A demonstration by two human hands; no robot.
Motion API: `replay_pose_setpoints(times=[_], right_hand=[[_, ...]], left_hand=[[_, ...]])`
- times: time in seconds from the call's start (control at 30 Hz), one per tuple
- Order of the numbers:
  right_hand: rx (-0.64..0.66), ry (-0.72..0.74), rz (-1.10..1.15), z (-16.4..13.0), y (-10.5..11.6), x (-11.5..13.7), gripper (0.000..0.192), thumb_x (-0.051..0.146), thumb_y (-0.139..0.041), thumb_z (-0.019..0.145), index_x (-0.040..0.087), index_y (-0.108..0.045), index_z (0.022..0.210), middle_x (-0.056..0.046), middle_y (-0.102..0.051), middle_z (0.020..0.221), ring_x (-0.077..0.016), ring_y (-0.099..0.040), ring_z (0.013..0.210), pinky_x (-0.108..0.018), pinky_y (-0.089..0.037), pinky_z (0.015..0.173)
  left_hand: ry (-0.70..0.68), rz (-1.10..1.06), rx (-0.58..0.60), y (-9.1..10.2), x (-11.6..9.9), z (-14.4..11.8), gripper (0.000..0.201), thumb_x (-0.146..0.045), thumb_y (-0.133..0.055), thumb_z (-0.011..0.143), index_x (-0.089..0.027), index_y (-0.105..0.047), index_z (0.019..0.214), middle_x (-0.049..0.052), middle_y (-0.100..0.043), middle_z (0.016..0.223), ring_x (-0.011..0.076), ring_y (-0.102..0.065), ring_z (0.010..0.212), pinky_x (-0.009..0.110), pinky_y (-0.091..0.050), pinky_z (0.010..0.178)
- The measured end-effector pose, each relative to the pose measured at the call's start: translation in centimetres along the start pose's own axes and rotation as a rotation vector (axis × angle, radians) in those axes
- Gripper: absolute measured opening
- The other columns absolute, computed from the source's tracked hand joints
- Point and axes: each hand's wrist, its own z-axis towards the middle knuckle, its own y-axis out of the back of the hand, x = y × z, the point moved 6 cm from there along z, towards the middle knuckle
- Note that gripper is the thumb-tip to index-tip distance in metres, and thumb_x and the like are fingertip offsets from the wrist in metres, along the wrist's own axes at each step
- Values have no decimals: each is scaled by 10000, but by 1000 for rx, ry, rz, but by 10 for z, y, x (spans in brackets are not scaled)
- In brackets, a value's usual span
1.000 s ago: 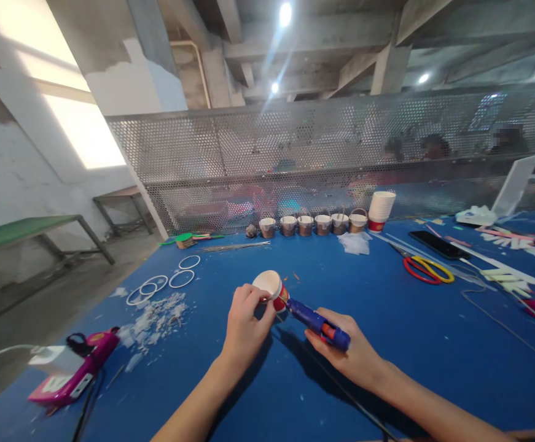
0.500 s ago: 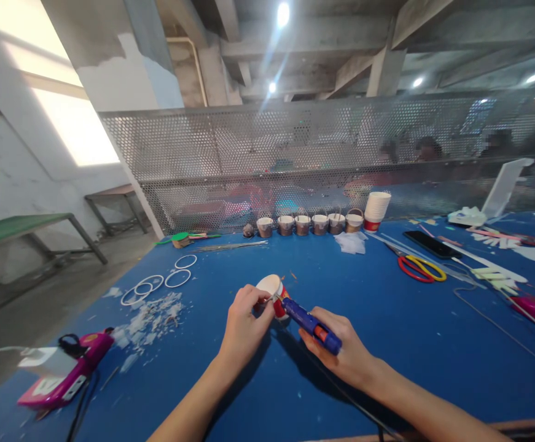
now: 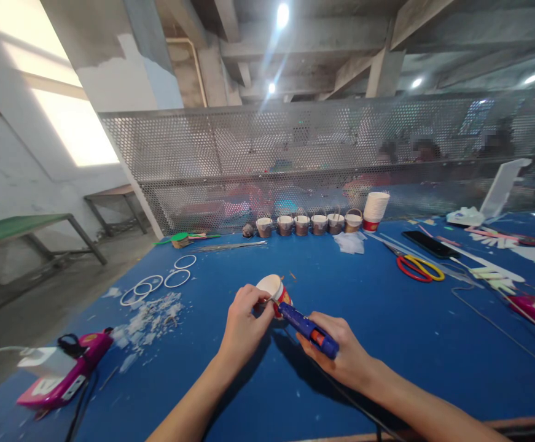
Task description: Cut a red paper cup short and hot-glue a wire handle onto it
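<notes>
A white and red paper cup (image 3: 271,284) is tilted slightly at the middle of the blue table. My left hand (image 3: 247,316) is closed at its near left side, thumb and forefinger pinched by the rim. A thin strip or wire seems to show at those fingertips, too small to name surely. My right hand (image 3: 341,350) wraps round a blue glue gun (image 3: 306,325), its nozzle pointing at the cup's side close to my left fingertips. Whether the nozzle touches the cup is unclear. The gun's dark cord (image 3: 347,398) runs down to the near edge.
Several small brown-covered cups (image 3: 301,225) line the back beside a stack of paper cups (image 3: 374,210). Scissors (image 3: 419,267) and a phone (image 3: 430,244) lie right. White rings (image 3: 177,278), scraps (image 3: 150,322) and a pink power strip (image 3: 87,356) lie left. A perforated metal screen (image 3: 249,147) stands behind.
The glue gun and my right hand have shifted slightly left and down, and the nozzle sits a little lower on the cup. My left hand has hardly moved.
</notes>
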Motion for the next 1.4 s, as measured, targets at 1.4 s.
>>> replay_pose_setpoints(times=[1.4], right_hand=[[-16,-33,-2,-1,1,-1,209,288,-499,886,207,-478,694,17,-508,601,-106,-440,494,-226,-367,503]], left_hand=[[-15,-19,2,0,-4,-1,134,-199,-545,782,-208,-628,677,14,-585,699,165,-548,686,276,-442,636]])
